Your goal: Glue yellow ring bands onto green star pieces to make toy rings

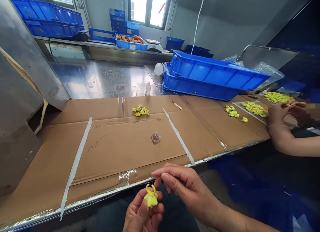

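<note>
My left hand pinches a small yellow-green star-shaped toy ring between thumb and fingers, with its open yellow band pointing up and a bit of orange at its lower tip. Just above and to the right is my right hand, apart from the ring. Its thumb presses against the index finger, and I cannot make out whether anything is between them. Beyond both hands, a small clear cup stands on the cardboard. A little pile of yellow-green pieces with orange parts lies farther back.
A thin brush-like tool lies right of the pile. Behind are a small clear bottle and stacked blue crates. At the right, another person's hands work beside more yellow pieces. A metal housing rises at the left.
</note>
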The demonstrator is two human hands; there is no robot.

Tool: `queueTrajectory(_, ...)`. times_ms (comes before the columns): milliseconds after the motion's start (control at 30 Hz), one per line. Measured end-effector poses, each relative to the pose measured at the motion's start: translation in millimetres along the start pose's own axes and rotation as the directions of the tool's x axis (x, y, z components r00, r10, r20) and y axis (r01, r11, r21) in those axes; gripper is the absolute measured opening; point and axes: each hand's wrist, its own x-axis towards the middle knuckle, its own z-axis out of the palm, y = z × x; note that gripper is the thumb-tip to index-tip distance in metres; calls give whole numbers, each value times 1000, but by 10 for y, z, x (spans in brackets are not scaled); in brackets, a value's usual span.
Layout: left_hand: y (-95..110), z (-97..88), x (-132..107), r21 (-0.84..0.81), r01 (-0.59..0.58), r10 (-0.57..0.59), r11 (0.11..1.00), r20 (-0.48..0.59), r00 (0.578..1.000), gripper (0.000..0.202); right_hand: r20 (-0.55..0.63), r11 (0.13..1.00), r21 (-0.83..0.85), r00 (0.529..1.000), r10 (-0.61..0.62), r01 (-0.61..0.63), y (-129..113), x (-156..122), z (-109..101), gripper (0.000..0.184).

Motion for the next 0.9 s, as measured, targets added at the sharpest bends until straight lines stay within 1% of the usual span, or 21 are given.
queueTrajectory(67,-5,-43,4,-24,27,-26,999,75,997,26,2,1000,13,1000,-9,9,2,-1,10,23)
queueTrajectory(133,-8,-59,3,-34,32,-28,999,102,994,27,9,999,7,999,-42,42,2,-6,12,21)
queueTrajectory(233,-14,-33,-9,-21,-1,3,1000,76,997,28,25,996,-6,996,-86,86,3,-18,10,19)
queueTrajectory(367,-45,14,-17,10,-23,23,1000,-17,1000,31,26,993,-37,994,-108,109,-10,-32,12,16)
queueTrajectory(433,-71,18,-10,32,-87,88,996,-60,994,31,44,988,-83,991,-126,130,-17,-36,10,14)
queueTrajectory(500,-97,13,-5,88,-205,212,975,-85,974,30,70,977,-136,985,-156,164,-13,-38,6,16)
queueTrajectory(600,-124,15,-14,189,-400,421,897,-90,902,30,117,959,-173,972,-206,224,17,-41,4,15)
queueTrajectory(667,-129,30,-33,233,-473,502,850,-86,860,30,127,953,-164,963,-237,256,40,-44,12,13)
queueTrajectory(700,-127,38,-43,244,-486,518,839,-86,851,29,121,951,-161,961,-247,265,49,-46,20,13)
queueTrajectory(733,-123,46,-52,253,-484,517,838,-84,852,29,110,949,-161,960,-257,272,56,-48,31,12)
queueTrajectory(800,-109,49,-64,253,-463,495,849,-77,865,29,89,940,-165,953,-288,300,64,-47,55,11)
queueTrajectory(900,-89,22,-79,223,-466,480,856,-13,877,27,84,914,-180,932,-354,363,68,-42,89,11)
